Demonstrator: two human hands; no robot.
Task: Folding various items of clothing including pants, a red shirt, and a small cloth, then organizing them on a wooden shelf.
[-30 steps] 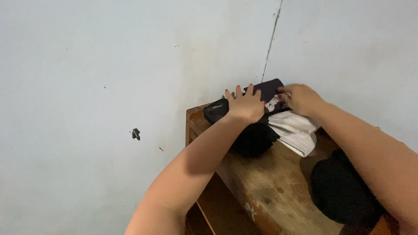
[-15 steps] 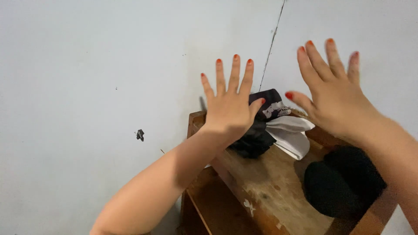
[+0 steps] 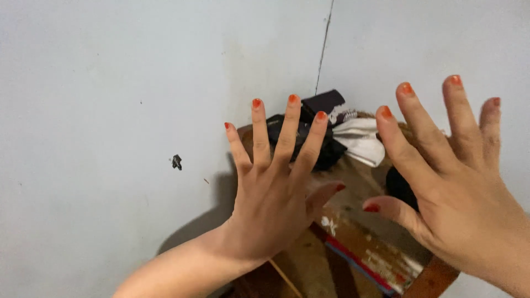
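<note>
Folded dark cloth bundle (image 3: 309, 129) with soft white fabric (image 3: 361, 142) beside it, heaped at the wall end of a worn wooden shelf (image 3: 359, 243), left hand (image 3: 273, 196) and right hand (image 3: 469, 204) spread wide, empty, orange nails.

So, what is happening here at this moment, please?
A person holds both hands up in front of the camera, fingers spread, holding nothing. The left hand and the right hand are open and touch no object. Behind them, a wooden shelf stands in the corner of a pale wall. At its back lies a pile of folded clothes: a black piece on top and a white piece beside it.
</note>
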